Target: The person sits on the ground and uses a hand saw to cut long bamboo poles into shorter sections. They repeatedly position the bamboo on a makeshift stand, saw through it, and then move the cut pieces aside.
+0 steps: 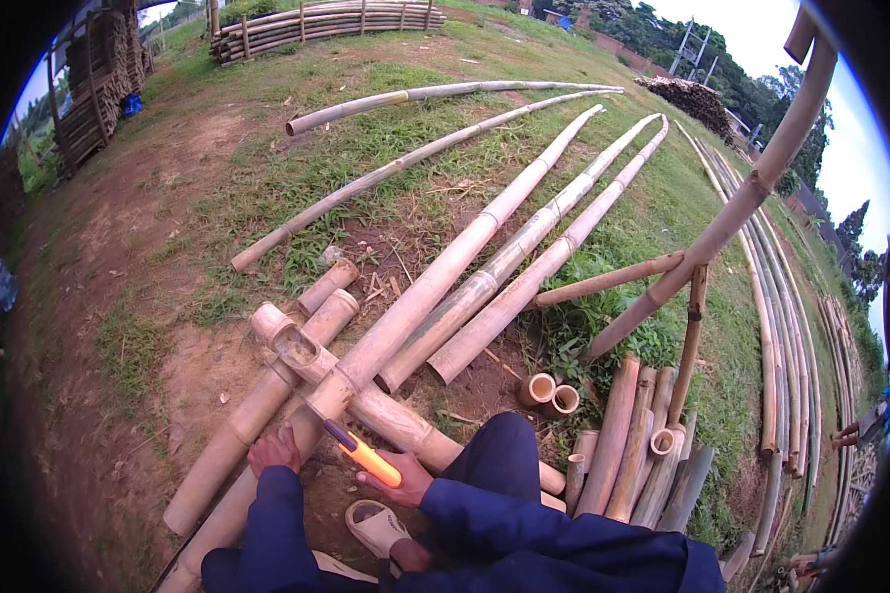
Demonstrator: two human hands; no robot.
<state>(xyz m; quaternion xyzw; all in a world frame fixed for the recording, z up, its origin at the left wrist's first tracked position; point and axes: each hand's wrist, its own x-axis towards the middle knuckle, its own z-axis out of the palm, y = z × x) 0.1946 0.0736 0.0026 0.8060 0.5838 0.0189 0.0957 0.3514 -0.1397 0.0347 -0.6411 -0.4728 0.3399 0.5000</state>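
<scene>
Tool (361, 453), likely light and stiff, best taken by handle (377, 465), is gripped in right hand (410, 478) on crossbar's (400, 422) near side; left hand (274, 450) is laid on pole (222, 529), finger spread untellable.

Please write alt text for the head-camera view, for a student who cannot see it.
A person's right hand grips an orange-handled tool while the left hand rests on a bamboo pole. Long bamboo poles stretch ahead across grass, with short bamboo lengths clustered at lower right.
</scene>
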